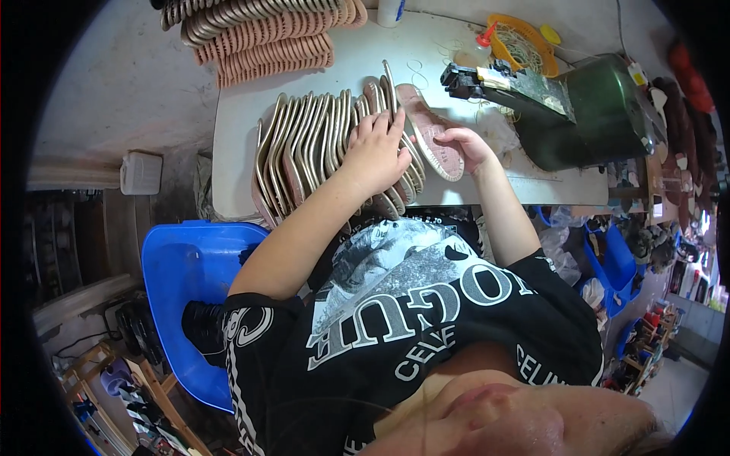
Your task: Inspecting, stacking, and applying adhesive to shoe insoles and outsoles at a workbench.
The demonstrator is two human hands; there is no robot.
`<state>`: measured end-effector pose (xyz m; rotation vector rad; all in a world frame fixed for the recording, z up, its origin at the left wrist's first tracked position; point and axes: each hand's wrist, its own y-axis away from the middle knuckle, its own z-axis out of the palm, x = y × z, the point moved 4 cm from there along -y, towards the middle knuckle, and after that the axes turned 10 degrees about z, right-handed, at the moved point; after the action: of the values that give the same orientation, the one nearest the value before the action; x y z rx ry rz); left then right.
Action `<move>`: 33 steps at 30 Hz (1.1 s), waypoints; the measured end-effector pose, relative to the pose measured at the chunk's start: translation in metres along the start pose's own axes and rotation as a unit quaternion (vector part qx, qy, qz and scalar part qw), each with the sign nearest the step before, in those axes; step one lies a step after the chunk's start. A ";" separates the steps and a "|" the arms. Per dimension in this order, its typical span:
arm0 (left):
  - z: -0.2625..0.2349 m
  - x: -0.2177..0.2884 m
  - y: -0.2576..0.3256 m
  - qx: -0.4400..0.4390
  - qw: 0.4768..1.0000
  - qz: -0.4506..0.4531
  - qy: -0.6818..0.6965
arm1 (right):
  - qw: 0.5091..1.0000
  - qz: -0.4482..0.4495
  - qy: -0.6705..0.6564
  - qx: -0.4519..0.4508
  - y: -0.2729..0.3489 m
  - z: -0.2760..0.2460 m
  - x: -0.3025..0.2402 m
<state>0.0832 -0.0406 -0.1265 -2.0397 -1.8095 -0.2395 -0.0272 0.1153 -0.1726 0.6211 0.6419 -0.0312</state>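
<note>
My right hand (pixel 469 147) grips a pinkish shoe sole (pixel 430 121) by its near end, the thumb lying on its flat face. Pale stitching runs along that sole's rim. To the left, a row of soles (pixel 304 148) with metallic gold edges stands packed side by side on the white table (pixel 236 129). My left hand (pixel 375 152) rests on the right part of this row, its fingers stretched out and apart over the edges. One taller sole (pixel 388 83) sticks up just beyond those fingers. The undersides of my left fingers are hidden.
More soles (pixel 266 45) are stacked at the far left. A green sewing machine (pixel 593 114) fills the right side of the table. Behind it sit an orange basket (pixel 544 49) of thread and a red-tipped bottle (pixel 477 49). A blue tub (pixel 179 266) stands below left.
</note>
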 end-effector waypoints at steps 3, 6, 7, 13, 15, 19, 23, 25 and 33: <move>-0.008 -0.002 0.000 -0.043 0.999 0.005 -0.003 | 0.991 -0.028 0.104 0.081 0.000 0.012 -0.009; -0.005 -0.003 0.003 -0.040 0.999 0.019 -0.002 | 0.919 -0.104 0.319 0.206 -0.007 0.021 -0.017; -0.003 -0.004 0.005 -0.023 0.999 0.031 -0.003 | 0.887 -0.079 0.375 0.257 -0.016 0.019 -0.016; -0.055 -0.021 0.027 -0.089 0.990 0.008 0.106 | 0.806 -0.040 0.542 0.235 -0.009 0.058 -0.014; -0.089 -0.066 0.048 0.046 0.998 -0.031 -0.025 | 0.830 -0.003 0.544 0.123 -0.003 0.054 -0.005; -0.105 -0.169 0.095 -0.022 0.944 -0.319 -0.075 | 0.813 0.019 0.573 0.100 0.004 0.043 0.012; -0.042 -0.197 0.115 0.079 0.901 -0.330 0.269 | 0.856 -0.005 0.421 0.301 -0.022 0.041 0.019; -0.030 -0.179 0.105 0.102 0.917 -0.287 0.256 | 0.884 -0.108 0.391 0.233 -0.029 0.050 0.024; -0.048 -0.134 0.118 0.067 0.713 -0.331 0.615 | 0.978 0.055 0.096 0.178 -0.013 0.062 0.025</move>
<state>0.1859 -0.1919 -0.1561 -0.5660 -1.3789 -1.2544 0.0240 0.0742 -0.1551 1.0149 0.7960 0.0176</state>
